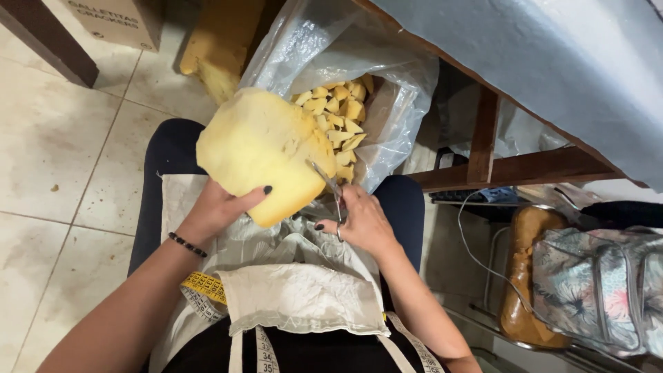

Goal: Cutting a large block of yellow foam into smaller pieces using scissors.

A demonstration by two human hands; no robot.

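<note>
My left hand (219, 207) grips the lower edge of a big pale-yellow foam block (257, 148), holding it up over my lap. My right hand (362, 222) is closed on a pair of metal scissors (329, 185) whose blades bite into the block's right edge. Just beyond, a clear plastic bag (395, 90) stands open with several small cut foam pieces (340, 117) inside. A white cloth (297, 293) covers my lap, and a yellow tape measure (204, 287) hangs over it.
Tiled floor (62, 152) lies to the left, with a cardboard box (121, 21) and another foam slab (217, 48) further off. A wooden table frame (514, 166) under a pale cover rises on the right. A floral bag (601, 283) sits low right.
</note>
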